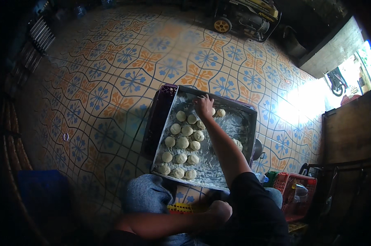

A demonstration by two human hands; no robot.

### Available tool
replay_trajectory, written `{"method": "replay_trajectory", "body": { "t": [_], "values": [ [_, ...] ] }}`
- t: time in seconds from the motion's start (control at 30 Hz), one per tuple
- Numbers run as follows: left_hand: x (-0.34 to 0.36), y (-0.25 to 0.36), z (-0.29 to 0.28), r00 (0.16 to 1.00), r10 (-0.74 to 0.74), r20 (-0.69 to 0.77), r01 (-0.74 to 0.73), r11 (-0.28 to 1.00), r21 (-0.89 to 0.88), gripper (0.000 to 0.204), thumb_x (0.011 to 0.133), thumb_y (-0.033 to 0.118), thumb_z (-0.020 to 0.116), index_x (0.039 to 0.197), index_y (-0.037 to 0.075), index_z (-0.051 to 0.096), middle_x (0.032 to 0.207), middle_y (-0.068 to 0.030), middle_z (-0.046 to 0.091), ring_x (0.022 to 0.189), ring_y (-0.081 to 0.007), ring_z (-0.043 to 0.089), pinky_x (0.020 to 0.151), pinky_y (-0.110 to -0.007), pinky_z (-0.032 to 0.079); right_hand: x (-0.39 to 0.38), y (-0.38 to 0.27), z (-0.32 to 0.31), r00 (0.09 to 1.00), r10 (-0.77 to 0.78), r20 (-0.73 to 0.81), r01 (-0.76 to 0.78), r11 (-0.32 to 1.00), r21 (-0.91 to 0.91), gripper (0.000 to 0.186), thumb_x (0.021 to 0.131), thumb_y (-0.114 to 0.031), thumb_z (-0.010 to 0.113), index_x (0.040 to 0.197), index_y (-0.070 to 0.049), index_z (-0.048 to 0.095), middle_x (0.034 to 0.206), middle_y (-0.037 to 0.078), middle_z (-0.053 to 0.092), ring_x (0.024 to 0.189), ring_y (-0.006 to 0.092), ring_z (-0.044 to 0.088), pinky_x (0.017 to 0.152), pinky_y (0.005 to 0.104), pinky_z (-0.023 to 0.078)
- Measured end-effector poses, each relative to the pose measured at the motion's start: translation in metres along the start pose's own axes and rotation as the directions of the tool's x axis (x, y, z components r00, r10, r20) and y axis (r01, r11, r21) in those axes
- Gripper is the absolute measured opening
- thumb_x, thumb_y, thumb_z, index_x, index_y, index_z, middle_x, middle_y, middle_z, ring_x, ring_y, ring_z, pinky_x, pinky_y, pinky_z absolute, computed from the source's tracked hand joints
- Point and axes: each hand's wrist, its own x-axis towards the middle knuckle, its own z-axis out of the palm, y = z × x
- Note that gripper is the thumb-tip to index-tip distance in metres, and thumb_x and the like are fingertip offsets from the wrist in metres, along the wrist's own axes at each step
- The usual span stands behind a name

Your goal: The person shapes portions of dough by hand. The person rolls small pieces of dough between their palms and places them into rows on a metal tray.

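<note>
A shallow metal tray [218, 164] dusted with flour lies in front of my knees. Round pale dough balls [182, 142] stand in rows along its left half. My right hand [203, 106] reaches to the tray's far side, its fingers spread low over the floured metal. Right beside that hand sit two more dough balls [221, 112], one partly covered by it. A larger pale lump [237, 144] shows partly behind my right forearm. My left hand [220, 210] is closed over my lap, away from the tray; whatever its fingers might hold is hidden.
Under the tray's left side is a dark purple crate [163, 98]. To the right stands a red plastic crate [292, 192] with a clear container in it. A wheeled generator [251, 18] is at the back, on a patterned tile floor [132, 80]. Sunlight enters through a doorway on the right.
</note>
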Motion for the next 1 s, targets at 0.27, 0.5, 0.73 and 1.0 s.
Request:
{"method": "replay_trajectory", "body": {
  "t": [0.27, 0.5, 0.73, 1.0],
  "values": [
    [-0.012, -0.011, 0.000, 0.991, 0.110, -0.076, -0.116, 0.990, -0.080, 0.024, 0.098, 0.022, 0.054, 0.101, 0.003, 0.068, 0.096, -0.0166, 0.070, 0.085, -0.0292, 0.074, 0.072, -0.040, 0.060, -0.007, -0.010, -0.004, 0.987, -0.007, 0.164, -0.008, 0.995, 0.096, 0.015, 0.085, -0.029, 0.070, 0.096, -0.027, 0.080, 0.108, 0.003, 0.076, 0.129, 0.0377, 0.054, 0.100, 0.0653, 0.038],
    [-0.006, -0.008, 0.001, 0.995, 0.095, -0.019, -0.096, 0.994, -0.051, 0.022, 0.096, 0.021, 0.056, 0.102, 0.003, 0.067, 0.094, -0.0148, 0.070, 0.083, -0.0264, 0.073, 0.067, -0.038, 0.060, -0.010, -0.007, -0.005, 0.971, -0.130, 0.202, 0.131, 0.991, 0.008, 0.015, 0.082, -0.034, 0.074, 0.095, -0.031, 0.081, 0.106, -0.001, 0.077, 0.132, 0.0381, 0.052, 0.102, 0.0617, 0.035],
    [-0.013, -0.008, -0.020, 0.993, 0.109, 0.045, -0.111, 0.993, 0.031, 0.023, 0.089, 0.021, 0.061, 0.096, 0.003, 0.073, 0.093, -0.0147, 0.071, 0.082, -0.0269, 0.074, 0.060, -0.038, 0.060, -0.018, 0.001, 0.019, 0.976, -0.215, 0.044, 0.218, 0.974, -0.066, 0.014, 0.082, -0.033, 0.075, 0.095, -0.030, 0.081, 0.101, -0.002, 0.076, 0.120, 0.0271, 0.054, 0.100, 0.0556, 0.036],
    [-0.018, -0.031, -0.012, 0.946, 0.187, -0.264, -0.205, 0.978, -0.045, 0.021, 0.088, 0.020, 0.062, 0.088, 0.002, 0.074, 0.091, -0.0179, 0.071, 0.083, -0.0306, 0.075, 0.057, -0.041, 0.057, -0.003, 0.002, -0.028, 0.997, 0.077, 0.012, -0.075, 0.922, 0.380, 0.019, 0.088, -0.010, 0.070, 0.102, -0.017, 0.081, 0.098, 0.009, 0.078, 0.079, 0.0304, 0.071, 0.072, 0.0407, 0.056]
  ]
}}
